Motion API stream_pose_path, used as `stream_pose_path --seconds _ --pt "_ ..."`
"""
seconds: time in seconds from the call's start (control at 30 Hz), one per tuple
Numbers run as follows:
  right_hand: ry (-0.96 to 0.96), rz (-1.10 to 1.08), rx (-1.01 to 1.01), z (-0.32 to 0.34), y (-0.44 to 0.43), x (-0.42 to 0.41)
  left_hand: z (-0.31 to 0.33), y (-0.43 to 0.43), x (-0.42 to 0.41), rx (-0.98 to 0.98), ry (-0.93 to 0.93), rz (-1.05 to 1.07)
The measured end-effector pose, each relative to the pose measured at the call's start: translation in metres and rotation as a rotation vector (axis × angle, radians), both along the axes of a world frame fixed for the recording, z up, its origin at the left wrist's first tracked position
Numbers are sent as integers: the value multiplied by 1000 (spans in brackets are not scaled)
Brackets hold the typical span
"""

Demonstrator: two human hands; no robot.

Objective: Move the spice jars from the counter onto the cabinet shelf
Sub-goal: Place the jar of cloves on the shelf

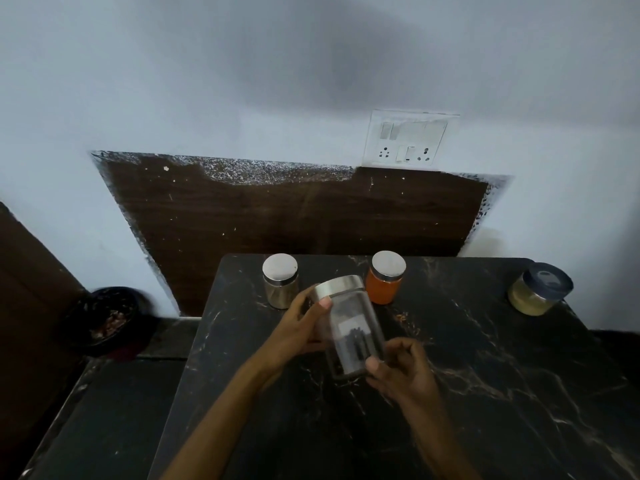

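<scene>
A glass jar with a steel lid and dark contents (pixel 349 327) is lifted above the black marble counter (pixel 485 375), tilted with its lid away from me. My left hand (pixel 298 332) grips its upper part near the lid. My right hand (pixel 401 370) holds its bottom end. Behind it on the counter stand a steel-lidded jar of pale brown spice (pixel 280 280) and a steel-lidded jar of orange spice (pixel 386 277). At the far right sits a wider jar with a dark blue lid and yellowish contents (pixel 538 289). No cabinet shelf is in view.
A dark wooden panel (pixel 277 220) covers the wall behind the counter, with a white socket plate (pixel 408 138) above it. A black bowl of reddish bits (pixel 104 320) stands on a lower dark surface at the left. A brown door or cabinet side (pixel 24 306) borders the left edge.
</scene>
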State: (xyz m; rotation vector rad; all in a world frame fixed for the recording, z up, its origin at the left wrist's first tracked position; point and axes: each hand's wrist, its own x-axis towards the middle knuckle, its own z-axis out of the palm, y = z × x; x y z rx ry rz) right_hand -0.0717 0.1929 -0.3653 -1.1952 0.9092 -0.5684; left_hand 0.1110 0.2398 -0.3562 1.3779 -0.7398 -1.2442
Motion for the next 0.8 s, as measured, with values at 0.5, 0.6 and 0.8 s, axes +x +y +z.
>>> stream_pose_path --seconds 0.5,0.6,0.8 --pt "-16 -17 -70 -8 14 14 3 -11 -37 3 640 200" --pt "-21 34 45 -4 10 17 7 -11 -38 -12 648 180" --pt "-17 -42 -156 1 21 12 2 -9 -35 -7 749 167"
